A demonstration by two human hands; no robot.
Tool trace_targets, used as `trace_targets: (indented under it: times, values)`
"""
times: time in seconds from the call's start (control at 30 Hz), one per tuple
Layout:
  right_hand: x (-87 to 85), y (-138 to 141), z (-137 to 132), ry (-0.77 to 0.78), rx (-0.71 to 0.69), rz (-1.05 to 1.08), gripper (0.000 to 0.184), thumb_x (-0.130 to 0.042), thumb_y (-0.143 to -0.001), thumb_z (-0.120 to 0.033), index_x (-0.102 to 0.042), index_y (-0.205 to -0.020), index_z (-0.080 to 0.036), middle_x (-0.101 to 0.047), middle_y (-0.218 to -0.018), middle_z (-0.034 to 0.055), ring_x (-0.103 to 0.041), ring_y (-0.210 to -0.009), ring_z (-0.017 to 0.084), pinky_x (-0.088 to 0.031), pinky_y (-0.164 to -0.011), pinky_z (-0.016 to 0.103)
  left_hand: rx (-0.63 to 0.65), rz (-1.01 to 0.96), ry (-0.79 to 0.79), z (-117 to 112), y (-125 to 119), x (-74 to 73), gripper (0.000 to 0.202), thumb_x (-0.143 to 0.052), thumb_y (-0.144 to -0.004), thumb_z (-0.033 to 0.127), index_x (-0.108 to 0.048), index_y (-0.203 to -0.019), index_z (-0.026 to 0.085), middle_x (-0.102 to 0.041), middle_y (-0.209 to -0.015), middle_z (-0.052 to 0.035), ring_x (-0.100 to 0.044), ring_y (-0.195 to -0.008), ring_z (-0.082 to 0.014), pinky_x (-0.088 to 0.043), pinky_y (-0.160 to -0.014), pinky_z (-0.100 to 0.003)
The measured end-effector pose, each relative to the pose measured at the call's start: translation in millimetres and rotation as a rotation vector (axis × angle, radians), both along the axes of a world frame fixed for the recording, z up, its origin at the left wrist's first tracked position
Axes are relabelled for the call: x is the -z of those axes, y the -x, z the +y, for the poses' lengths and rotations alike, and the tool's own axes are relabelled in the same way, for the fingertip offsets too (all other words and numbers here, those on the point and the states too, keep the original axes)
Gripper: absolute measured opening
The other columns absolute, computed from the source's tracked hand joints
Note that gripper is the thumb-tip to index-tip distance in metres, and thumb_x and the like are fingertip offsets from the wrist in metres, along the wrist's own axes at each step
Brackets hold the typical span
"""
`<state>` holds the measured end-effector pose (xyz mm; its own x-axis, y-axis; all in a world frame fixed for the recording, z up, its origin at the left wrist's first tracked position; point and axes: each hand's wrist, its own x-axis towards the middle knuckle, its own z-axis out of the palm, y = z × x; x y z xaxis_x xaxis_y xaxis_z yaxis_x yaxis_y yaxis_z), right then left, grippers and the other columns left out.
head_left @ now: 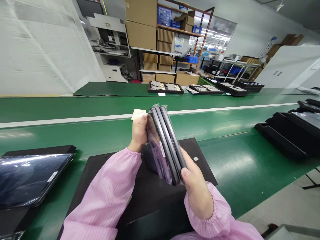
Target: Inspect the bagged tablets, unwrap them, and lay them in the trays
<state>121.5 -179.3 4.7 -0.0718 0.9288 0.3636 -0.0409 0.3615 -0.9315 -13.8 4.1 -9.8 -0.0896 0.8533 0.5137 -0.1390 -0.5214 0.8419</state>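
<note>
Between my two hands is a stack of several thin, dark flat panels (167,146) in clear plastic film, tilted with its edges toward me. My left hand (139,131) grips its far left end, thumb on top. My right hand (196,180) wraps the near right end, its thumb on the edge and its other fingers hidden behind. A small white label shows on the left face. Below the stack lies a black mat (200,163) on the green bench. A pale yellow paper slip (139,114) lies just beyond my left hand.
A glossy dark panel (32,176) with a white label rests at the left. Black trays (280,140) are piled at the right. Several trays of small pale parts (166,87) line the bench's far side. Behind stand shelves with cardboard boxes (141,33).
</note>
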Motion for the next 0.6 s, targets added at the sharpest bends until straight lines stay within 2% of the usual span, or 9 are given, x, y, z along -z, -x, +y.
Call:
trace_targets:
  times: [0.17,0.33,0.6]
  values:
    - [1.0,-1.9,4.8,-0.015,-0.053,0.050,0.058,-0.041,-0.101,-0.051,-0.043,-0.154,-0.028,-0.046,-0.158,0.0004,-0.035,-0.151,0.028,-0.028,-0.126,0.047,0.016,-0.005,0.013,1.9,0.0,1.0,0.068,-0.054,-0.071,0.088,-0.047,-0.053,0.023,-0.048,-0.048,-0.0011,-0.053,-0.050,-0.0176,-0.036,-0.043,-0.030]
    - [-0.7,-5.4,5.8,0.007,-0.080,0.021,0.061,-0.041,-0.099,-0.049,-0.041,-0.156,-0.027,-0.045,-0.159,0.0007,-0.035,-0.151,0.030,-0.030,-0.124,0.050,0.015,-0.017,0.023,3.8,-0.4,3.3,0.067,-0.054,-0.072,0.087,-0.046,-0.052,0.023,-0.048,-0.046,-0.0010,-0.053,-0.049,-0.0175,-0.037,-0.043,-0.030]
    - [-2.8,-6.0,4.9,-0.007,-0.102,0.007,0.060,-0.042,-0.099,-0.045,-0.039,-0.157,-0.029,-0.044,-0.160,-0.0005,-0.035,-0.151,0.028,-0.031,-0.124,0.048,0.026,-0.006,0.018,3.7,0.5,2.4,0.069,-0.055,-0.071,0.088,-0.047,-0.051,0.023,-0.049,-0.046,-0.0007,-0.054,-0.048,-0.0173,-0.038,-0.042,-0.030]
